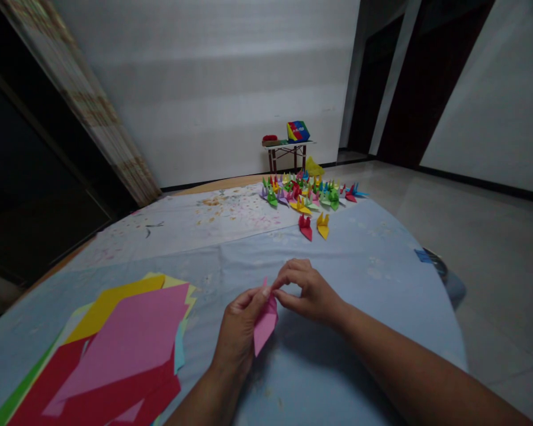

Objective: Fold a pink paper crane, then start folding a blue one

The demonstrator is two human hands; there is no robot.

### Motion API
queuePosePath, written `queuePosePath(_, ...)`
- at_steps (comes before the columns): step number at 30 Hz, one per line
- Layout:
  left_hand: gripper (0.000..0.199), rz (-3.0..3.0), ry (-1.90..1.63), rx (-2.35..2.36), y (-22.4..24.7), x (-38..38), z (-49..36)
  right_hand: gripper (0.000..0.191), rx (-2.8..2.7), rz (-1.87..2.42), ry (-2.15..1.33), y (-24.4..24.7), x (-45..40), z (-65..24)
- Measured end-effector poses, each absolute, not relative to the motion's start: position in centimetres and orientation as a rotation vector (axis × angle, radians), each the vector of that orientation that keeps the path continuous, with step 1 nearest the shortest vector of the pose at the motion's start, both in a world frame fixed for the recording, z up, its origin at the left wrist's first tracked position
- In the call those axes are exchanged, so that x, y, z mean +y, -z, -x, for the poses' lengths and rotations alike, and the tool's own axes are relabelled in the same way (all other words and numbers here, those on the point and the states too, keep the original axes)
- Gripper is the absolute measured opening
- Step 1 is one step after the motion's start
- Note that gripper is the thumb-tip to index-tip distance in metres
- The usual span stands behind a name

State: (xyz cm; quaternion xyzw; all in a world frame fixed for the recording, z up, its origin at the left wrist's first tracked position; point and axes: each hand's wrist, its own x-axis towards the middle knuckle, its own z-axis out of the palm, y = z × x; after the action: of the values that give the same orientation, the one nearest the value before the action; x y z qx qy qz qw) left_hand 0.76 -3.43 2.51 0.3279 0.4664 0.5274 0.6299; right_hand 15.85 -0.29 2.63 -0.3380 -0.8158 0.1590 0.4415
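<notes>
A folded piece of pink paper (265,324), pointed at its lower end, is held just above the blue cloth near the middle of the view. My left hand (240,325) grips its left side, thumb on top. Thumb and index finger of my right hand (308,293) pinch at its upper right edge, close to my left thumb. Beyond the hands, a red folded crane (305,227) and a yellow folded crane (323,225) stand side by side on the cloth.
Loose coloured sheets, with a pink sheet (137,331) on top, lie at the left. Many small folded cranes (299,192) crowd the far right edge of the cloth-covered table (359,260). A small stand (288,145) with a colourful box (298,131) is by the wall.
</notes>
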Motion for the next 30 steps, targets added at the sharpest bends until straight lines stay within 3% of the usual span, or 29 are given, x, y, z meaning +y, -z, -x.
queuePosePath(19,0.027,-0.813,-1.247,1.131,-1.76,-3.0,-0.56,0.004,-2.139,0.834,-0.277,-2.1,-0.1,-15.78)
queuePosePath(30,0.025,-0.879,-1.296,1.138,-2.11,-3.17,-0.53,0.01,-1.987,0.897,-0.593,-2.95,-0.35,-15.62)
